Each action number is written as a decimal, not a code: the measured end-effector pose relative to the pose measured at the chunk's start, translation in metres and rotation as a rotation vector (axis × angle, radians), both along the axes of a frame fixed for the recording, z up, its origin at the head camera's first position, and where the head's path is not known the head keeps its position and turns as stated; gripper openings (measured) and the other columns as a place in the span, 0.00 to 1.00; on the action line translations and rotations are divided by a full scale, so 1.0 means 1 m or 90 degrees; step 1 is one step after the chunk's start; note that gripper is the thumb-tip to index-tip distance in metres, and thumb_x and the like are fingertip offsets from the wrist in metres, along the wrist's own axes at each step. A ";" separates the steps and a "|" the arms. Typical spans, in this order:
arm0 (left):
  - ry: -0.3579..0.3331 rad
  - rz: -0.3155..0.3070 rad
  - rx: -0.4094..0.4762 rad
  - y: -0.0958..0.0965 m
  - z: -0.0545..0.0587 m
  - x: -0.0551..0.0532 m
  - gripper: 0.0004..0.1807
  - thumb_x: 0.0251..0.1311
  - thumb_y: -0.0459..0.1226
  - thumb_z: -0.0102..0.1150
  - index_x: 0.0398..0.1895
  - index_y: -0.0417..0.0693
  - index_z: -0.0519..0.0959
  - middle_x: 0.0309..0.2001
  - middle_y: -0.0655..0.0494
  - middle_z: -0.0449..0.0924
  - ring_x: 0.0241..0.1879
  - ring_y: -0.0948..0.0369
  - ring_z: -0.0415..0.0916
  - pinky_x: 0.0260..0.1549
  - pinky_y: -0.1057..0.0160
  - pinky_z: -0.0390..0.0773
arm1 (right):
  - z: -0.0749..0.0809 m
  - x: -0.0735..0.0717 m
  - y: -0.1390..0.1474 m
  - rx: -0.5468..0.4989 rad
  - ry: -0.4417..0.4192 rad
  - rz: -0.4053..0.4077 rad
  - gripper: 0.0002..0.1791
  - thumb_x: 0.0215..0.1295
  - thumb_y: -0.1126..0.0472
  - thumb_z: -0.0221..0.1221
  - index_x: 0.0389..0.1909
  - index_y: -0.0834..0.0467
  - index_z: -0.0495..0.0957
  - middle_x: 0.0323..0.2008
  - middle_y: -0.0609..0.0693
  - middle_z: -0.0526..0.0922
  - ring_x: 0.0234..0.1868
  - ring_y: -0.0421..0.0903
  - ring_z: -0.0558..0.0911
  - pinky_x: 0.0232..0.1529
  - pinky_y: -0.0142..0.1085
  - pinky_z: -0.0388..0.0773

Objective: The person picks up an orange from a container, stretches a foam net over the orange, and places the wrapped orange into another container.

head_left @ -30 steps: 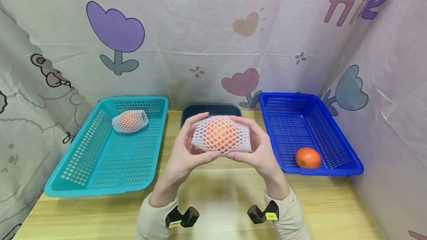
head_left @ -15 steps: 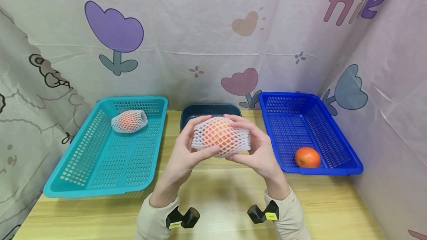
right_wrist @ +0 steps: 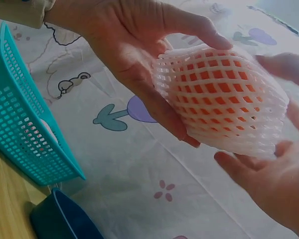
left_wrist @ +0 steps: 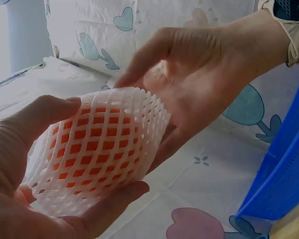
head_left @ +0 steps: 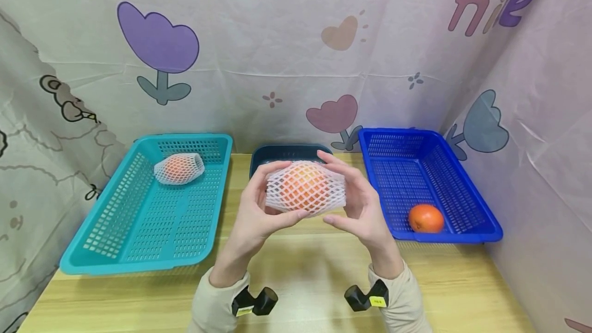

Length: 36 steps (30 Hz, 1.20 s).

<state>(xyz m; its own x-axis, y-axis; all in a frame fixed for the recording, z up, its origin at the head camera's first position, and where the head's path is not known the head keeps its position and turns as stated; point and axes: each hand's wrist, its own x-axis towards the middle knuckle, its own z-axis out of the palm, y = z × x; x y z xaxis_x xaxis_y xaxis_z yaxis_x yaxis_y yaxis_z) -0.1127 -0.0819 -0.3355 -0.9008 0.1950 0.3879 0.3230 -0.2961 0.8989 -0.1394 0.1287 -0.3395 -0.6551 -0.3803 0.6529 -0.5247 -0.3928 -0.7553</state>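
An orange in a white foam net sleeve (head_left: 305,189) is held up above the table, between my two hands. My left hand (head_left: 256,204) grips it from the left, thumb across the front and fingers behind, as the left wrist view also shows. Around the sleeve's right end my right hand (head_left: 365,207) is spread loosely, its thumb apart from the net and a finger lifted. In the right wrist view the netted orange (right_wrist: 219,99) sits in the left hand (right_wrist: 134,55), while the right hand's fingers (right_wrist: 239,172) stand off its end.
On the left is a teal basket (head_left: 222,199) with another netted orange (head_left: 179,168). The blue basket (head_left: 462,189) on the right holds a bare orange (head_left: 426,218). A dark bin (head_left: 291,149) stands behind my hands, before a printed curtain (head_left: 259,30).
My right hand has loosened: its thumb has moved away from the net and its index finger has lifted. The left hand keeps its grip on the netted orange. The baskets have not moved.
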 end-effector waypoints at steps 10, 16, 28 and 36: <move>0.121 -0.026 0.007 -0.002 -0.007 -0.004 0.46 0.38 0.16 0.73 0.66 0.37 0.64 0.66 0.39 0.63 0.60 0.44 0.68 0.53 0.50 0.79 | -0.005 0.006 -0.003 0.038 -0.123 -0.046 0.46 0.61 0.46 0.68 0.73 0.60 0.57 0.69 0.61 0.64 0.65 0.56 0.68 0.60 0.40 0.75; 0.215 0.004 -0.021 0.001 -0.014 -0.009 0.44 0.34 0.13 0.72 0.62 0.36 0.69 0.68 0.39 0.62 0.64 0.42 0.65 0.53 0.50 0.79 | -0.006 0.009 -0.006 0.056 -0.172 -0.057 0.43 0.60 0.53 0.70 0.71 0.63 0.60 0.64 0.59 0.67 0.60 0.53 0.72 0.57 0.40 0.77; 0.173 -0.031 -0.036 -0.002 -0.012 -0.009 0.52 0.36 0.15 0.73 0.69 0.37 0.60 0.69 0.42 0.61 0.63 0.44 0.66 0.54 0.49 0.78 | -0.001 0.010 -0.005 0.035 -0.156 -0.077 0.42 0.53 0.65 0.74 0.67 0.65 0.65 0.63 0.62 0.68 0.59 0.56 0.72 0.55 0.41 0.79; 0.050 -0.033 -0.006 -0.004 -0.006 -0.003 0.41 0.56 0.30 0.69 0.72 0.45 0.60 0.65 0.41 0.62 0.58 0.47 0.69 0.52 0.56 0.80 | -0.001 0.008 -0.002 0.030 -0.071 -0.082 0.43 0.49 0.71 0.74 0.66 0.68 0.65 0.65 0.63 0.69 0.62 0.59 0.70 0.59 0.43 0.76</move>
